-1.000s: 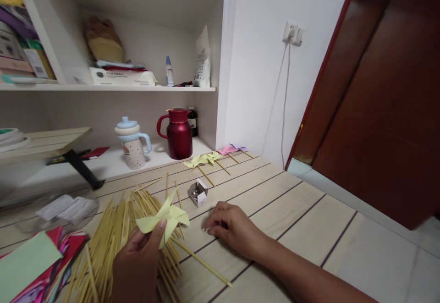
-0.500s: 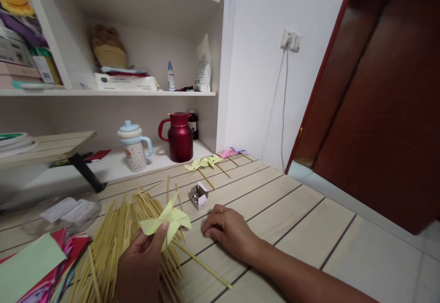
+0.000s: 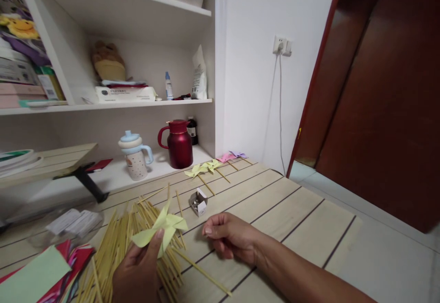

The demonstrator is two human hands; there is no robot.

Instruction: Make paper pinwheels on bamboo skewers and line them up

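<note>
My left hand [image 3: 137, 268] holds a pale yellow paper pinwheel [image 3: 161, 228], thumb pressed on its middle, above a heap of thin bamboo sticks [image 3: 123, 252] on the wooden floor. My right hand [image 3: 230, 238] is lifted just off the floor to the right of the pinwheel, fingertips pinched together as if on something tiny; I cannot make out what. A small open box of pins [image 3: 199, 201] lies a little beyond that hand.
Finished pinwheels on sticks lie by the shelf unit: yellow ones [image 3: 202, 169], pink and purple ones [image 3: 232, 157]. Coloured paper sheets [image 3: 37, 275] sit at lower left. A red jug [image 3: 179, 143] and a lidded cup [image 3: 134, 155] stand on the low shelf. A brown door [image 3: 381, 96] fills the right.
My right hand has risen from the floor and turned, fingertips now pinched and pointing left. My left hand keeps the pinwheel; the view has tilted up slightly.
</note>
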